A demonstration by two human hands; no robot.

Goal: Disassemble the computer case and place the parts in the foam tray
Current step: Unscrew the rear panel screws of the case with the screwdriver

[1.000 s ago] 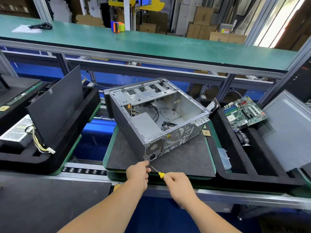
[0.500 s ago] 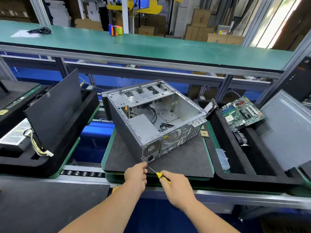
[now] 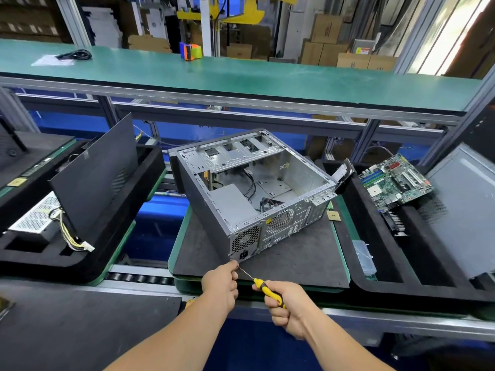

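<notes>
Now we note the open grey steel computer case (image 3: 249, 194) on its dark mat, black foam tray (image 3: 380, 253) just right. Our right hand (image 3: 284, 303), fist-wrapped on the yellow-handled screwdriver (image 3: 263, 286), has dropped back; left hand (image 3: 221, 283) pinches its tip at the case's near corner, screw likely out.

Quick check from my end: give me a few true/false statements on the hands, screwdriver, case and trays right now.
1. The right hand grips a yellow-handled screwdriver. True.
2. The case still has its side panel on. False: its side is open, the interior shows.
3. The left hand is at the screwdriver's tip, by the case's near corner. True.
4. The motherboard sits inside the case. False: it lies in the right foam tray.
</notes>
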